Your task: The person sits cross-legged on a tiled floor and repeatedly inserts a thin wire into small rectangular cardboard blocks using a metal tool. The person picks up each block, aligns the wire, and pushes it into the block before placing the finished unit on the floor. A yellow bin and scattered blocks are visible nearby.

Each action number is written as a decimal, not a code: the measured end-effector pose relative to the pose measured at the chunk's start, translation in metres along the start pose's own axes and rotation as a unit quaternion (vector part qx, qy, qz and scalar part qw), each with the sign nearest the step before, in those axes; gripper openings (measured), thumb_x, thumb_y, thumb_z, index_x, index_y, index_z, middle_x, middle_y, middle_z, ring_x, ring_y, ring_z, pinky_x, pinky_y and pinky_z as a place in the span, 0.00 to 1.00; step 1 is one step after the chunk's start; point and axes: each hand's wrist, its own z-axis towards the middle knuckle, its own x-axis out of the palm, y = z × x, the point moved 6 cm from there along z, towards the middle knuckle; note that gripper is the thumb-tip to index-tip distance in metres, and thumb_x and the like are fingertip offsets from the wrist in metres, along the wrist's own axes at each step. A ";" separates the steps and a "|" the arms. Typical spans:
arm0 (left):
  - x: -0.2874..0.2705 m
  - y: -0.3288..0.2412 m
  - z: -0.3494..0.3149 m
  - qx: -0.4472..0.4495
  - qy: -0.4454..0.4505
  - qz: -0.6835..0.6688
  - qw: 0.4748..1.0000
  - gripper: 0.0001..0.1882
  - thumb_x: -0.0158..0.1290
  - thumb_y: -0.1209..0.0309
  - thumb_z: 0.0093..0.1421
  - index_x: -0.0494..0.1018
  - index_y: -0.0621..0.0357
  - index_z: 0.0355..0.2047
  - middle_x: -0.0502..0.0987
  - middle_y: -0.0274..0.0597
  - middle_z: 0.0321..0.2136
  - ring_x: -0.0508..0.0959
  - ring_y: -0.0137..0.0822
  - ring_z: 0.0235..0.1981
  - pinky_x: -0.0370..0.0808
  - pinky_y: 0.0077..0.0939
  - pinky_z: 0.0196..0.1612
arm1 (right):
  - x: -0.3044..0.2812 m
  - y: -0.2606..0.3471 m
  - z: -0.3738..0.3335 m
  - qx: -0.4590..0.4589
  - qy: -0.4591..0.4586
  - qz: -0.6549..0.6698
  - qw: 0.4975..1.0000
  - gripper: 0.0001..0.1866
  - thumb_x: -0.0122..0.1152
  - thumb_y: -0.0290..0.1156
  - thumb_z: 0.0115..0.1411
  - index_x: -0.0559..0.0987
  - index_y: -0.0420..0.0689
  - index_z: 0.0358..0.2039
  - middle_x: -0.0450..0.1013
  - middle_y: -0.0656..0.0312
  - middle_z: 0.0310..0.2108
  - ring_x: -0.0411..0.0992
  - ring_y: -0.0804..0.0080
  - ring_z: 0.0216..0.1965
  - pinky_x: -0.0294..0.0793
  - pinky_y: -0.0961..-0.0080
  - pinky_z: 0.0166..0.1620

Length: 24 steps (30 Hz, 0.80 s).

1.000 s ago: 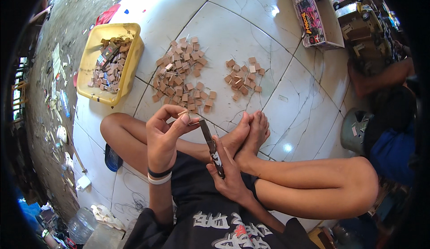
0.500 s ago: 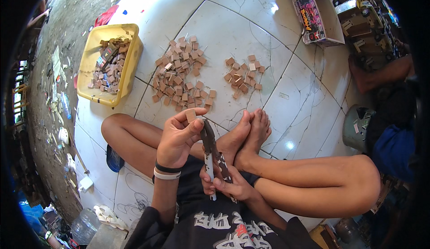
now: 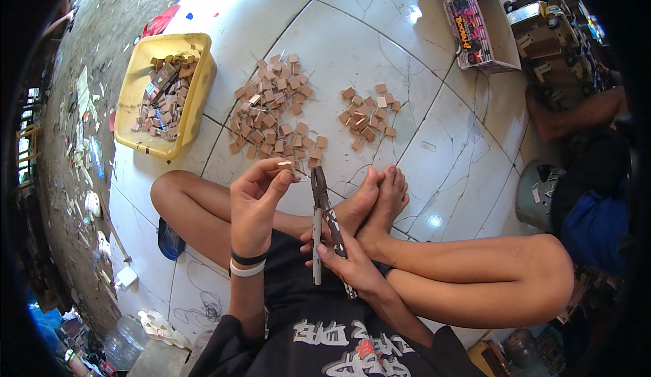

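Between the thumb and fingers of my left hand is a small wooden block, held just left of the jaws of a pair of pliers. My right hand is closed round the handles of these pliers, which have dark jaws and worn white coating on the grips. The jaws point away from me and stand apart from the block. Beyond my hands, a large pile of wooden blocks with thin metal pins lies on the tiles, and a smaller pile of similar blocks lies to its right.
A yellow basin with more blocks stands at the left. My crossed legs frame the near floor. At the far right are an open printed box, wooden toy vehicles, a grey-green bucket and another person's leg.
My left hand has drawn the block left and slightly up, away from the pliers' jaws. The pliers have turned more upright, and their jaws have come clear of my left fingers.
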 end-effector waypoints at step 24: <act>0.005 0.005 -0.002 0.025 0.053 0.100 0.993 0.10 0.61 0.80 0.69 0.80 0.68 0.49 0.83 0.37 0.41 0.81 0.25 0.42 0.77 0.21 0.49 | 0.002 0.007 -0.014 0.018 0.016 0.010 1.000 0.24 0.58 0.33 0.76 0.67 0.40 0.67 0.73 0.59 0.55 0.74 0.72 0.54 0.79 0.73 0.53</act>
